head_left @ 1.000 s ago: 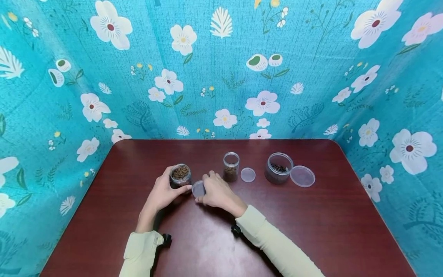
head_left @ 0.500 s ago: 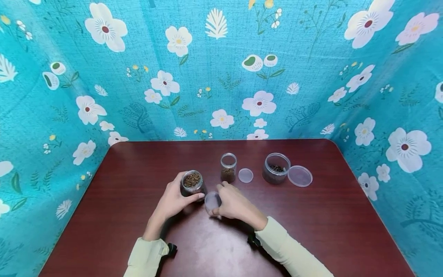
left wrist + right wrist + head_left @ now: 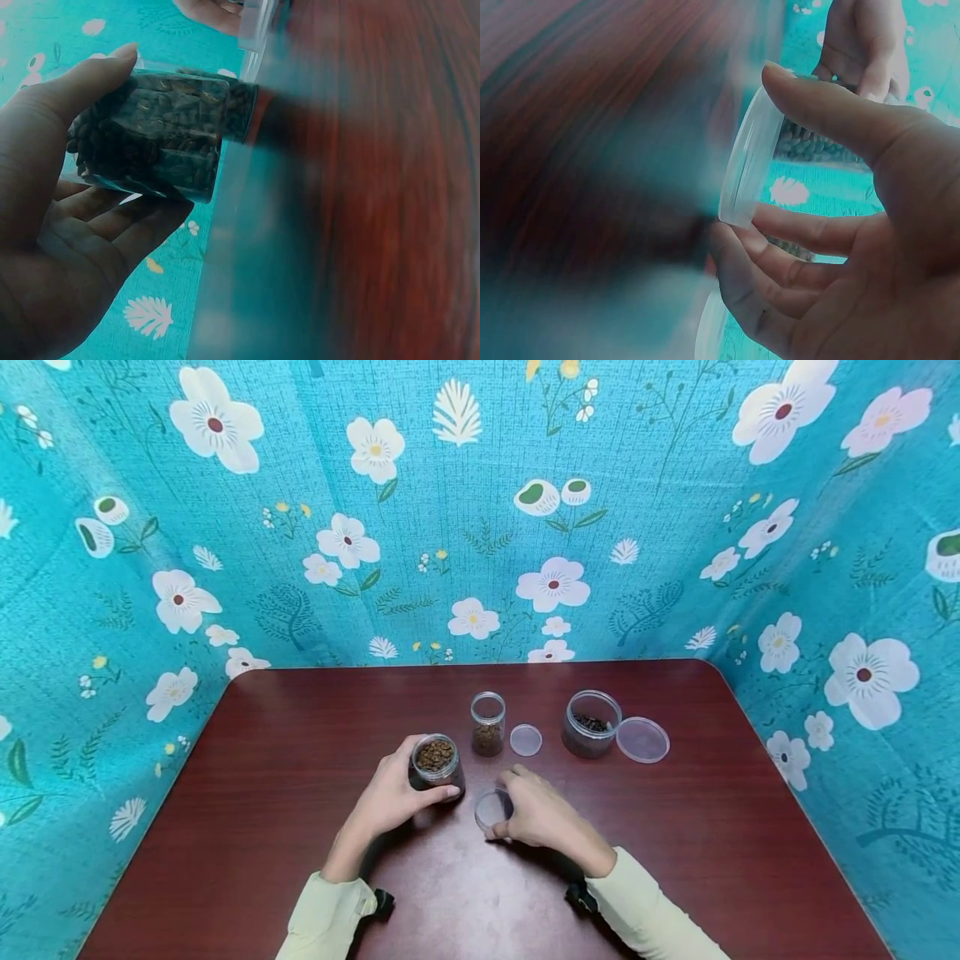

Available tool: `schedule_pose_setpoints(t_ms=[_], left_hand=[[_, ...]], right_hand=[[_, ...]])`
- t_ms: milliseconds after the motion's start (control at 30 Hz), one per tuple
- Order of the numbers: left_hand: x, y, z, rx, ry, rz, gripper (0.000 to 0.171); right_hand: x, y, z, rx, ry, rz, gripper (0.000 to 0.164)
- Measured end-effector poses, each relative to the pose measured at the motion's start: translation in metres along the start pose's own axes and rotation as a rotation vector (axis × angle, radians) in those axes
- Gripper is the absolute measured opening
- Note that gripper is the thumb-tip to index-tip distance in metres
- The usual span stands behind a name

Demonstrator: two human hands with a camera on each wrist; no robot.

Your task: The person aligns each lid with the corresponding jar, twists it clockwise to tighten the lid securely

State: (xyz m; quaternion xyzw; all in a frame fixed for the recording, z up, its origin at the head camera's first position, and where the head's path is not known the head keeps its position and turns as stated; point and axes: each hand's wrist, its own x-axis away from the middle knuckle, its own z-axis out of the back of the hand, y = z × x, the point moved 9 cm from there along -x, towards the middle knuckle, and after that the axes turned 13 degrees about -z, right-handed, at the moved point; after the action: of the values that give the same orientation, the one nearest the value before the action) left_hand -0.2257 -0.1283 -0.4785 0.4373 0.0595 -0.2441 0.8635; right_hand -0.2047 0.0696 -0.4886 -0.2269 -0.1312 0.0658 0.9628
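My left hand (image 3: 393,795) grips a clear jar (image 3: 448,774) nearly full of brown beans, thumb on the near side and fingers round the back. The left wrist view shows dark beans through the wall of the jar (image 3: 154,135). To its right, my right hand (image 3: 542,810) holds a round clear lid (image 3: 491,811) by its edge, close over the table. From the right wrist, the lid (image 3: 748,161) shows edge-on between thumb and fingers. The held jar's mouth is uncovered.
Behind the hands stands a slim open jar (image 3: 488,727) part-filled with beans, a small lid (image 3: 526,740) beside it. Farther right is a wide open jar (image 3: 590,727) with dark beans, and a larger lid (image 3: 642,740) lies against it. A floral curtain (image 3: 420,510) hangs behind the table (image 3: 315,710).
Both hands have moved right and a little toward the near edge, the left carrying the jar and the right the lid. The other jars and lids keep their places on the table.
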Motion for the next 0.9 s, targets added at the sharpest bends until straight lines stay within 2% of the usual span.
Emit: schedule_pose_setpoints(t_ms=[233,467,633,900], left_hand=[[-0.007,0.007,-0.013,0.017,-0.015,-0.009,0.076],[-0.011,0.012,-0.024,0.039,-0.018,0.001,0.076],[-0.013,0.015,-0.035,0.058,-0.045,-0.02,0.075],[-0.015,0.021,-0.047,0.066,-0.08,-0.053,0.074]], right_hand=[[-0.003,0.023,0.009,0.024,0.028,-0.054,0.066],[-0.006,0.041,0.013,0.01,0.028,-0.119,0.072],[-0.007,0.046,0.016,0.007,0.044,-0.123,0.067],[-0.008,0.052,0.018,0.013,0.053,-0.132,0.071]])
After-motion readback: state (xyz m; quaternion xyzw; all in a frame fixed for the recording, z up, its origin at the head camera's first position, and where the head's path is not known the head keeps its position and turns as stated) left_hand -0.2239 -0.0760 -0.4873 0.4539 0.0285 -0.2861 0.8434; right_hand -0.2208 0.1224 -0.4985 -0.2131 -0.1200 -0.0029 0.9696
